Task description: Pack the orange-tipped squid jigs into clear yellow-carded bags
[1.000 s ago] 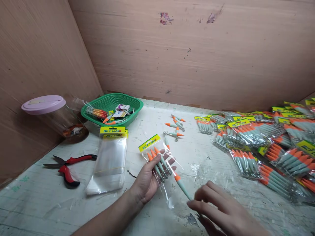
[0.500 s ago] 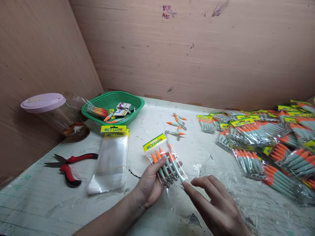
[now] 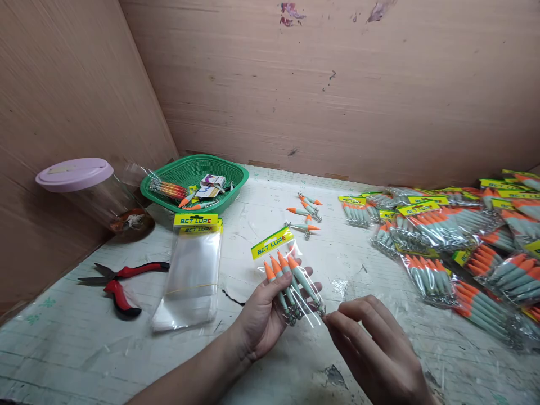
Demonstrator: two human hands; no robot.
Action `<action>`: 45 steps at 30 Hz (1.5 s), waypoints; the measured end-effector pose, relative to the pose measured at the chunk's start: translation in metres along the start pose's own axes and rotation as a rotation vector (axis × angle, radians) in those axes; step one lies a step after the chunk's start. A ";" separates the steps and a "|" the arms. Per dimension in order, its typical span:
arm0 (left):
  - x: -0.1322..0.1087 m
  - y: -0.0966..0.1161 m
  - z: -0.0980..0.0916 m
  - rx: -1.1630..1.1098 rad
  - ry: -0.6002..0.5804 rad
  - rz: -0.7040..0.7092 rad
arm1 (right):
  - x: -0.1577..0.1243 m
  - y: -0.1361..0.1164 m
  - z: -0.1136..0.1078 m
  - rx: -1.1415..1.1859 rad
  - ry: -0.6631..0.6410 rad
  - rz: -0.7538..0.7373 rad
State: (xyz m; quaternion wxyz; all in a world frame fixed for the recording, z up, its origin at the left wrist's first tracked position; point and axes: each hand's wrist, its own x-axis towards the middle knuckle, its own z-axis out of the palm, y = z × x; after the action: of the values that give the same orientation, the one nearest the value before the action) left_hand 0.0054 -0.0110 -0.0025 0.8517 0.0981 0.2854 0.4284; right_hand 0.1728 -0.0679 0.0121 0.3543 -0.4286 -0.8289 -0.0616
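Note:
My left hand grips a clear bag with a yellow BCT LURE header; several grey lures with orange tips lie inside it. My right hand has its fingers bent and pinched at the bag's lower right corner, by the lures' hook ends. Whether it holds the bag's edge or a lure I cannot make out. A few loose lures lie on the table beyond the bag.
A stack of empty bags lies to the left, red-handled pliers beside it. A green basket and a pink-lidded jar stand at the back left. Filled packs are heaped at the right. Wooden walls enclose the table.
A lure that my right hand held outside the bag has gone into the bag. The right hand moved up to the bag's lower corner and its fingers curled.

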 end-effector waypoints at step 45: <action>0.008 0.046 0.002 -0.183 0.276 0.271 | 0.013 0.068 0.054 -0.348 -0.340 0.224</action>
State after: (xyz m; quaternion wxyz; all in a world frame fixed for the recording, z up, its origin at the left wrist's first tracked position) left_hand -0.0207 0.0238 0.0153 0.7445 -0.0016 0.3435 0.5724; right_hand 0.1902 0.0053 -0.0333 0.1355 -0.5764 -0.8007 -0.0906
